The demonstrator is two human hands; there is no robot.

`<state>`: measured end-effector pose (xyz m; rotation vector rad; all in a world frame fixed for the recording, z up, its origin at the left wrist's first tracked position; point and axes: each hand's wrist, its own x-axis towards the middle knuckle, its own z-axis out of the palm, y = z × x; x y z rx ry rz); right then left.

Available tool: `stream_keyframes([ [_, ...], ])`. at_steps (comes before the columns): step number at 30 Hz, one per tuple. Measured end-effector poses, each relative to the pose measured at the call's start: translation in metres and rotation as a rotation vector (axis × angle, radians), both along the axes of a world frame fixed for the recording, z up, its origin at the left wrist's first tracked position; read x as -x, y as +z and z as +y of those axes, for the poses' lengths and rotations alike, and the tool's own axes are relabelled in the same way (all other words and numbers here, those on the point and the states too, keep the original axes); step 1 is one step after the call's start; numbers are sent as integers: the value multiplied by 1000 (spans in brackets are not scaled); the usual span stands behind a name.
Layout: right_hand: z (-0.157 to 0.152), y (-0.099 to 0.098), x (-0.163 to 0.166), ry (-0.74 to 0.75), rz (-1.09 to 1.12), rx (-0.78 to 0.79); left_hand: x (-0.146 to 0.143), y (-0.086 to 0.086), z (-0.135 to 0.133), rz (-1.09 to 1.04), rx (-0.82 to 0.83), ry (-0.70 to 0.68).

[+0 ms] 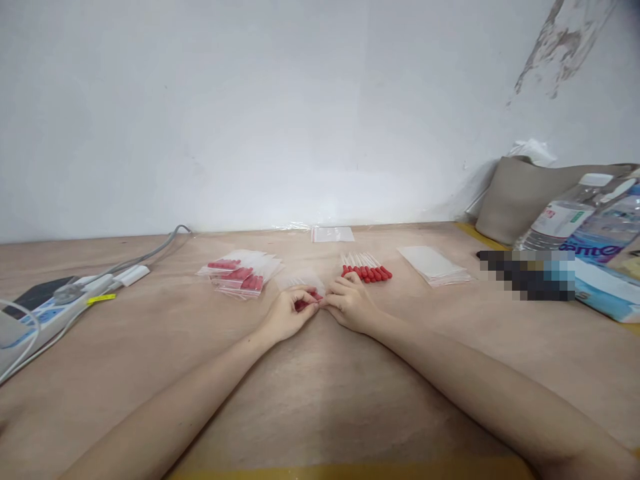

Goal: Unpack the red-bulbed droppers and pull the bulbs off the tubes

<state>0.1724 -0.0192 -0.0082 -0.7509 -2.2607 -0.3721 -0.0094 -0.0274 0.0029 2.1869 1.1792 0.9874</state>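
Observation:
My left hand and my right hand meet at the middle of the table, thumbs and fingers pinched on the near edge of a small clear zip-lock bag. White sticks with red tips lie inside that bag; the fingers partly cover it. Just beyond my right hand is a row of red-tipped white sticks. To the left lies a pile of zip-lock bags with red-tipped contents. A stack of flat, whitish bags rests to the right.
Another flat bag lies by the wall. At the left are a power strip and cables. On the right stand a grey-brown bag and plastic bottles, with a blue-and-white soft pack in front.

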Motion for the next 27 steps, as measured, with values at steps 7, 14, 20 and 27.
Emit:
stream_keyframes([
  [7,-4,2,5,11,-26,48,-3,-2,-4,-29,-18,-4],
  [14,-14,7,9,102,-113,-19,-3,-4,-7,-78,-30,131],
  [20,-20,14,-12,339,-130,285,17,3,1,7,-101,9],
  [27,-17,9,-27,49,82,360,25,14,-8,351,-193,-301],
])
